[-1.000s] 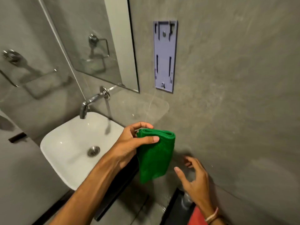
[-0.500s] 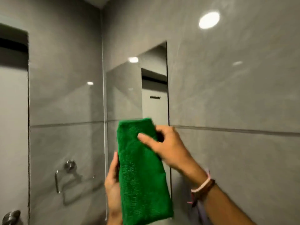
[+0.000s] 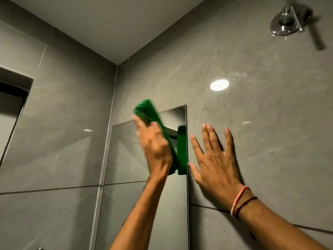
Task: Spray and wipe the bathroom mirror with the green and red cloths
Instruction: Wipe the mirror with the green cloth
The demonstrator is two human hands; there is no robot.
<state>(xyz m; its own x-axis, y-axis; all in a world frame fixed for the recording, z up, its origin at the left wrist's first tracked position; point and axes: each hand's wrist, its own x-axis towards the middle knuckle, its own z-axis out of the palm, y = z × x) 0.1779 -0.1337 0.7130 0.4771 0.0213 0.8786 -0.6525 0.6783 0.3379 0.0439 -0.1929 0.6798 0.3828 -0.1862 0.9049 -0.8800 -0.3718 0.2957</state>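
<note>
The bathroom mirror [image 3: 144,204] is a tall narrow pane set in the grey tiled wall, seen at a steep angle. My left hand [image 3: 155,150] presses the folded green cloth [image 3: 146,110] flat against the mirror's top edge; the cloth is blurred and its green reflection shows in the glass beside it. My right hand [image 3: 216,163] lies flat with fingers spread on the wall tile just right of the mirror's edge, holding nothing. Pink and dark bands circle its wrist. No red cloth or spray bottle is in view.
A chrome wall fitting [image 3: 286,20] sticks out of the tiles at top right. A ceiling light's bright reflection [image 3: 219,85] shines on the wall. A dark recess [image 3: 12,87] sits in the left wall. The ceiling corner is just above the mirror.
My view has swung up from the sink to the top of the mirror. My right hand let go of the green cloth and went flat on the wall; my left hand raised the cloth onto the glass.
</note>
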